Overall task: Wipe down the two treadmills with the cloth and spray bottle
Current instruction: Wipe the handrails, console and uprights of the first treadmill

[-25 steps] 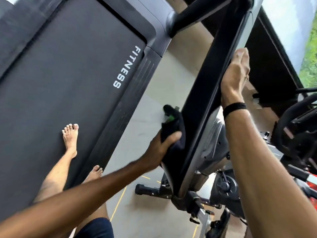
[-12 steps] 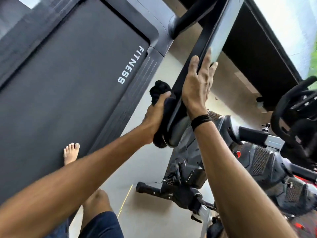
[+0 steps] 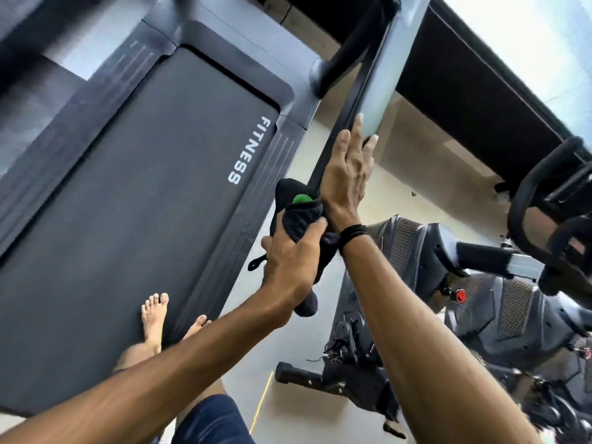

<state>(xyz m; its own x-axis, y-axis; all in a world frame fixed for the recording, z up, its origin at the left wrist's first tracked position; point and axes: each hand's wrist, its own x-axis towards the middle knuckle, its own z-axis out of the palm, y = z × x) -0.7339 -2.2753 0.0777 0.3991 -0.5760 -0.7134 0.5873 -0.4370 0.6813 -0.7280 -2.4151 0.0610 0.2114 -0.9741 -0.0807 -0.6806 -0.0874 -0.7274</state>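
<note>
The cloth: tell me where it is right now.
In the head view the dark cloth sits mid-frame, bunched in the left hand, against the treadmill's handrail just below the right hand.

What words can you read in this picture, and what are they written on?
"FITNESS" in white capital letters, on the treadmill belt near its front end, read sideways in this view.

No other words or numbers can be read. The exercise bike has a small red knob, but any mark on it is too small to tell.
</note>
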